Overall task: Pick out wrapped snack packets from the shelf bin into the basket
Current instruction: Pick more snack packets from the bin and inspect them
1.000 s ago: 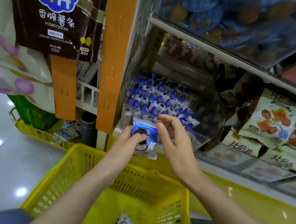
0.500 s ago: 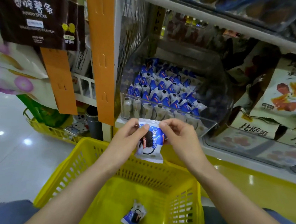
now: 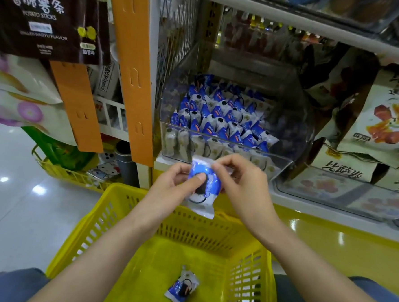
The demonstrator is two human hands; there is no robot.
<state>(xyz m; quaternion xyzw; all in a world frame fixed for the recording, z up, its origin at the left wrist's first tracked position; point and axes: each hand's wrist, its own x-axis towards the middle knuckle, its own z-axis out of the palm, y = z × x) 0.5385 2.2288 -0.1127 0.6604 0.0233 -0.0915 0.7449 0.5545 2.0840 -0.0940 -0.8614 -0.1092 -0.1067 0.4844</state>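
Note:
A blue and white wrapped snack packet (image 3: 204, 190) hangs over the far rim of the yellow basket (image 3: 147, 220). My left hand (image 3: 173, 186) pinches it, thumb on its front. My right hand (image 3: 240, 186) pinches its top right corner. Behind them a clear shelf bin (image 3: 286, 123) holds several packets of the same kind (image 3: 221, 119). One more packet (image 3: 182, 287) lies on the basket floor.
Orange hanging strips (image 3: 131, 72) and a dark potato-stick bag (image 3: 45, 17) hang at the left. Larger snack bags (image 3: 382, 122) fill the shelf to the right of the bin. A second yellow basket (image 3: 59, 170) stands on the shiny floor at the left.
Both hands carried the packet down from the bin's front edge to above the basket rim. My right hand went from open beside the packet to pinching its corner.

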